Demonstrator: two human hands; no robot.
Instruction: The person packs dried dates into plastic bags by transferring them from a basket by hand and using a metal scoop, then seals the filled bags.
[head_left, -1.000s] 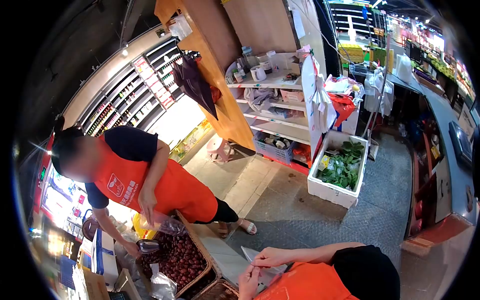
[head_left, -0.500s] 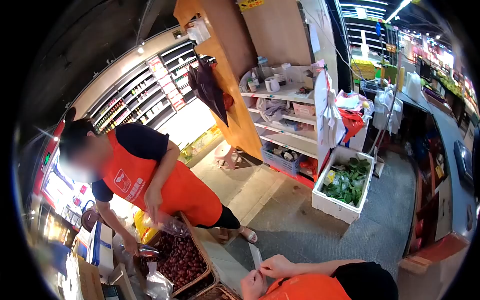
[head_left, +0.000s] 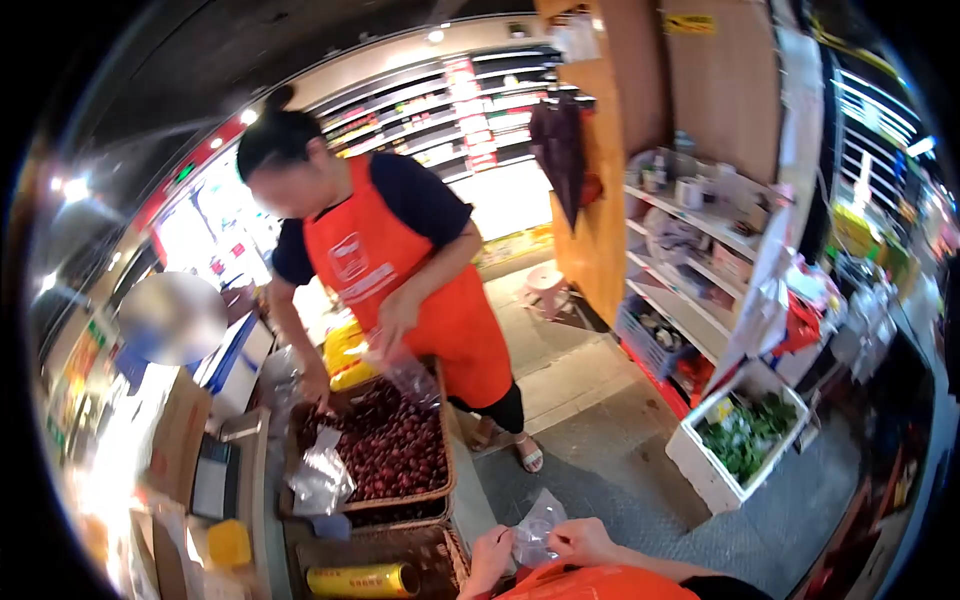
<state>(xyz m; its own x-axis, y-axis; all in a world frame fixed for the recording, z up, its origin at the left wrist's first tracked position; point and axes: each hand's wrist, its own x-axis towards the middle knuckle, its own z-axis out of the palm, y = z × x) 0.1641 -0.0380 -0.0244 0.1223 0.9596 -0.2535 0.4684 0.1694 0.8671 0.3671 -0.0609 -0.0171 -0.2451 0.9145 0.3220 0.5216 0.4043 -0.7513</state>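
Observation:
A clear plastic bag (head_left: pixel 541 521) is stretched between my two hands at the bottom of the view, in front of my orange apron (head_left: pixel 590 582). My left hand (head_left: pixel 490 556) pinches one side of it. On the other side, the fingers of my right hand (head_left: pixel 583 540) are closed on the plastic. Just left of my hands is a wicker basket (head_left: pixel 452 545) with a yellow roll (head_left: pixel 362 581) in it. Beyond that, small dark red fruit (head_left: pixel 400 450) fills a larger basket, with a crumpled clear bag (head_left: pixel 322 477) lying on its near left side.
A co-worker in an orange apron (head_left: pixel 400 262) leans over the fruit, one hand in it and the other holding a clear bag (head_left: pixel 408 375). On the floor at right stands a white foam box (head_left: pixel 700 470) of leafy greens. Shelves (head_left: pixel 690 295) and a pink stool (head_left: pixel 545 290) are behind.
My view has swung left, bringing the yellow roll into sight. The bag in my hands has gone from a narrow strip to a wider spread. The co-worker's hand now reaches into the fruit.

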